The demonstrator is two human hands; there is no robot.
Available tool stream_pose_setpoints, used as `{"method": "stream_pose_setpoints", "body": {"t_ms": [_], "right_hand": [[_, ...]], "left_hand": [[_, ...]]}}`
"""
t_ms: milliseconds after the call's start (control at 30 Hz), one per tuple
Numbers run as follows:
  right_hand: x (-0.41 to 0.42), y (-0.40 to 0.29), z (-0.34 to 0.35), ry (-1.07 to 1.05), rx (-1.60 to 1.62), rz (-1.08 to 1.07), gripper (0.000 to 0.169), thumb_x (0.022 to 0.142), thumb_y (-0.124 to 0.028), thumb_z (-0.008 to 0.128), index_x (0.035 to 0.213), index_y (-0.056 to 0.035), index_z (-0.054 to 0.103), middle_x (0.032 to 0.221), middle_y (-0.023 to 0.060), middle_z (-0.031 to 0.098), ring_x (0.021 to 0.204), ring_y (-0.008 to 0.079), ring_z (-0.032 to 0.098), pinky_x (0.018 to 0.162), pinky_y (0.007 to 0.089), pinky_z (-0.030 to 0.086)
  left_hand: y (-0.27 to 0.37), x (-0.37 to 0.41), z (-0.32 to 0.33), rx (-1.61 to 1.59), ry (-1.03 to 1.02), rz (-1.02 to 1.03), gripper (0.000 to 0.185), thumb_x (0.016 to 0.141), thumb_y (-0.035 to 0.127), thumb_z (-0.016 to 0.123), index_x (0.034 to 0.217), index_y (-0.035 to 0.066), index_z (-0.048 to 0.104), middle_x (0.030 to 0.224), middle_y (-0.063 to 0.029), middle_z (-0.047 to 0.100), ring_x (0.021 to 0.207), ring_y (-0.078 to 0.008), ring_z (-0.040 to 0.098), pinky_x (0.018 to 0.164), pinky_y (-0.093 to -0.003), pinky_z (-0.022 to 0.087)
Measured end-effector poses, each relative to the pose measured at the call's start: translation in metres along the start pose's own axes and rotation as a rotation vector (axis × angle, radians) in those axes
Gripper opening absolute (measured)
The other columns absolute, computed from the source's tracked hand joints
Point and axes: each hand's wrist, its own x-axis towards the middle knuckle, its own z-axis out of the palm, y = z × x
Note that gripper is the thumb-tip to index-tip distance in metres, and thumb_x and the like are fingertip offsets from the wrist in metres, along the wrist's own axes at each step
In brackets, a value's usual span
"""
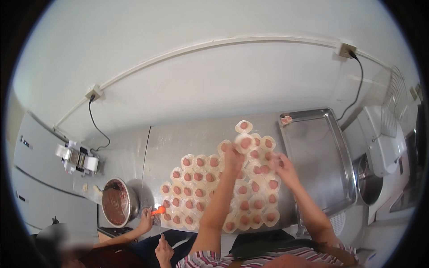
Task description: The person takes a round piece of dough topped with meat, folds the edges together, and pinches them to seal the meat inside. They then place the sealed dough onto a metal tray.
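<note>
Many round dough wrappers (187, 191), each topped with a lump of pink meat filling, lie in close rows on the steel table. My left hand (234, 159) is over the upper middle rows, its fingers at a blurred filled wrapper (245, 143); whether it grips it cannot be told. My right hand (283, 167) is at the right edge of the rows, beside the tray, with its fingertips blurred near a wrapper. A single wrapper with filling (243, 126) lies at the top of the group. In the tray's upper left corner sits a small folded dumpling (286, 120).
A large steel tray (284, 140) stands at the right, near a white machine (378, 140). At the left are a metal bowl of meat filling (115, 204) and a small machine (78, 159). A co-worker's hand (146, 219) holds an orange scoop (161, 210) by the lower left wrappers.
</note>
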Motion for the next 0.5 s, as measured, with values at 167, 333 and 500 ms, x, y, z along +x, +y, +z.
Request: {"method": "stream_pose_setpoints", "body": {"t_ms": [167, 333, 500], "right_hand": [[0.005, -0.008, 0.010, -0.056, 0.385, 0.285, 0.018, 0.087, -0.023, 0.060, 0.081, -0.0057, 0.061, 0.068, -0.0029, 0.055, 0.054, 0.0044, 0.047, 0.047, 0.0212, 0.038], [-0.043, -0.005, -0.018, -0.116, 0.034, 0.338, 0.019, 0.085, -0.023, 0.062, 0.082, -0.0048, 0.062, 0.065, -0.0008, 0.057, 0.053, 0.0051, 0.049, 0.047, 0.0205, 0.038], [-0.080, -0.019, -0.033, -0.111, 0.108, 0.365, 0.020, 0.084, -0.023, 0.062, 0.085, -0.0033, 0.064, 0.069, -0.0001, 0.058, 0.054, 0.0050, 0.046, 0.050, 0.0191, 0.038]], "left_hand": [[-0.038, -0.104, 0.034, -0.069, -0.158, -0.118, 0.031, 0.091, 0.014, 0.039, 0.117, 0.000, 0.046, 0.116, -0.0122, 0.055, 0.110, -0.0239, 0.054, 0.095, -0.0354, 0.045], [-0.069, -0.157, 0.028, 0.157, -0.119, -0.261, 0.035, 0.089, 0.013, 0.053, 0.121, 0.002, 0.044, 0.117, -0.0096, 0.055, 0.106, -0.0192, 0.055, 0.092, -0.0342, 0.045], [-0.081, -0.203, 0.042, 0.113, -0.030, -0.244, 0.028, 0.090, 0.014, 0.054, 0.117, 0.005, 0.048, 0.113, -0.0032, 0.056, 0.102, -0.0151, 0.055, 0.087, -0.0293, 0.047]]}}
